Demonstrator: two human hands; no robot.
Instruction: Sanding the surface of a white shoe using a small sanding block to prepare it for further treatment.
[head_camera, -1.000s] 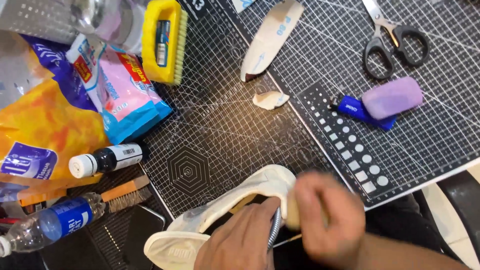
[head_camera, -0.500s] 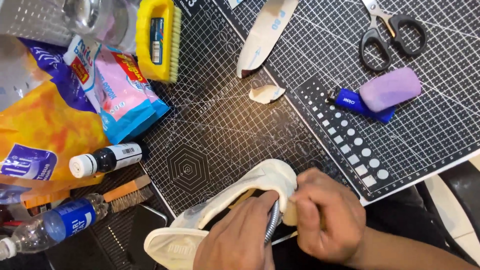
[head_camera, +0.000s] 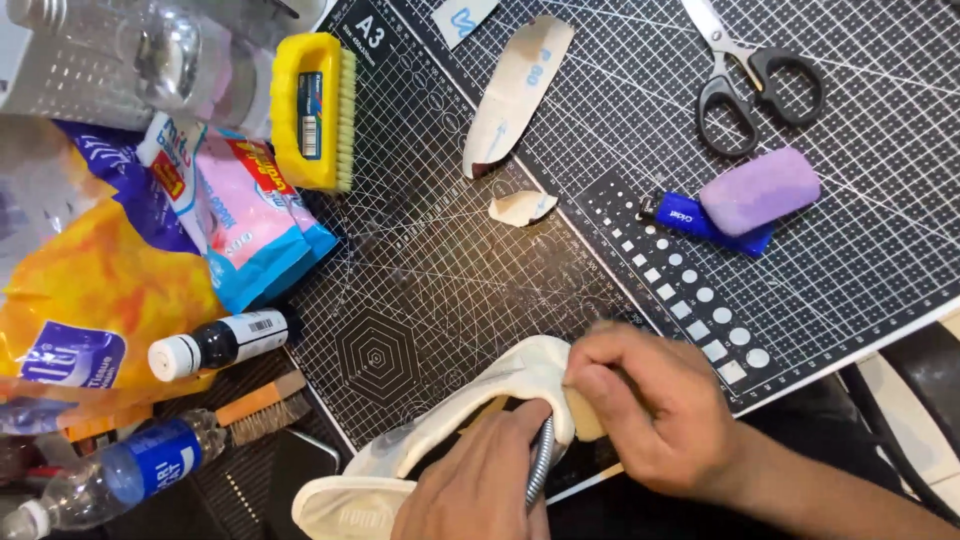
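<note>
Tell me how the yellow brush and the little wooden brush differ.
The yellow brush is bigger, plastic, with pale bristles down its right side; the wooden brush is slimmer, with a tan handle and dark bristles. The yellow brush lies on the cutting mat; the wooden one lies off its left edge. Neither is touched by a hand.

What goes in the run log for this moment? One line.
left hand: grips white shoe | right hand: presses tan pad on shoe heel | surface: cutting mat | nearby: scissors, yellow brush
</note>
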